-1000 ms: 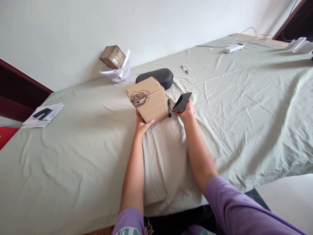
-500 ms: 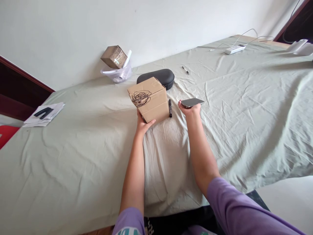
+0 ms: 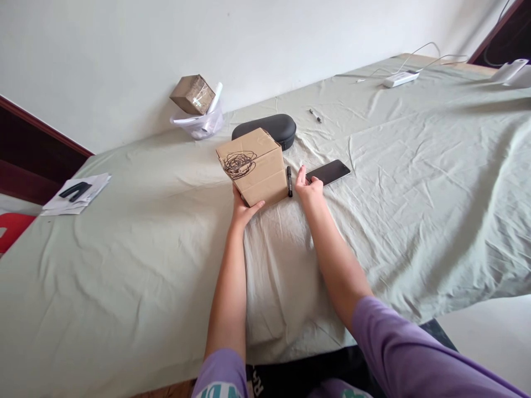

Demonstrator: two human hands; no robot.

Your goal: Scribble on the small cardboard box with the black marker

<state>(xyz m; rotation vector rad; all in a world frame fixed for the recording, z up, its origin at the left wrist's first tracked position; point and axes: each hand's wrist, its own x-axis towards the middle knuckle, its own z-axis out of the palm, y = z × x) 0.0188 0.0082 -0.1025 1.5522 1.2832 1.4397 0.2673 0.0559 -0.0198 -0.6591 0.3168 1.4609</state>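
Note:
My left hand (image 3: 244, 210) grips the near lower corner of a cardboard box (image 3: 265, 179); the box is tilted, with a black scribble on one side. Part of that hand's fingers is hidden behind the box. To the right of it a black marker (image 3: 289, 181) lies on the cloth. My right hand (image 3: 309, 187) has its fingers apart at the left end of a dark smartphone (image 3: 329, 172). The phone appears to rest screen up on the cloth, with some fingers close to or touching its edge.
Behind the box is a black oblong case (image 3: 271, 126). A pen (image 3: 315, 115) lies farther back. Along the wall stands a plastic basket (image 3: 203, 128) bearing another box (image 3: 192, 94). At left, a stapler (image 3: 76, 191) rests on papers (image 3: 62, 207); a power strip (image 3: 400, 79) is far right.
My right hand has come off the phone's underside and shifted left, its fingers now apart. The phone has gone down flat onto the cloth. My left hand still holds the box.

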